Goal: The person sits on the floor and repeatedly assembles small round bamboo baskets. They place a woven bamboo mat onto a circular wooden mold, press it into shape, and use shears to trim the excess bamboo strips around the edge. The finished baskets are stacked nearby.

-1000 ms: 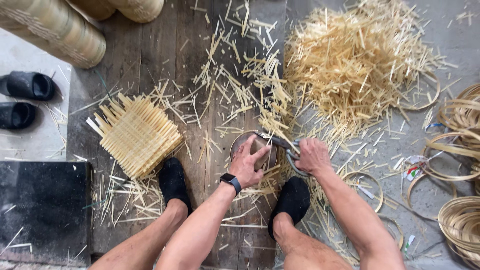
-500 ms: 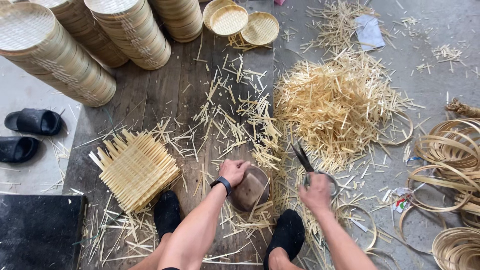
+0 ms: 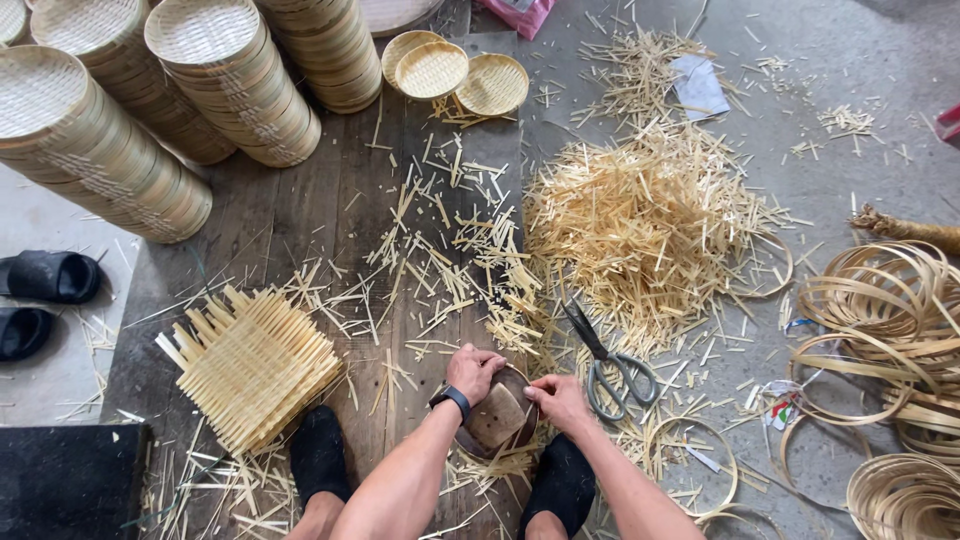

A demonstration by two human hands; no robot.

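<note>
Overhead view, person seated on a dark wooden plank floor [image 3: 300, 230], legs apart, black shoes either side. Both hands meet on a small round brown woven-bamboo tray w/ a bamboo rim [image 3: 497, 415], resting on the floor between the feet. Left hand [image 3: 473, 370], black watch at the wrist, fingers curled over the tray's top-left rim, gripping it. Right hand [image 3: 558, 400] closed on the right rim, fingers bent, thumb toward the tray.

Just right of the right hand, apart from it: grey metal scissors w/ dark blades [image 3: 608, 360], lying on the floor, blades pointing up-left into a big heap of pale bamboo offcuts [image 3: 640, 220].

Packages etc.: a pink plastic bag [image 3: 525, 14] at the top edge; a pale flat sheet of paper or plastic [image 3: 698, 88] upper right beside the heap; small coloured scraps [image 3: 780, 412] by the coiled bamboo hoops [image 3: 880, 320], right. Print not readable.
</note>
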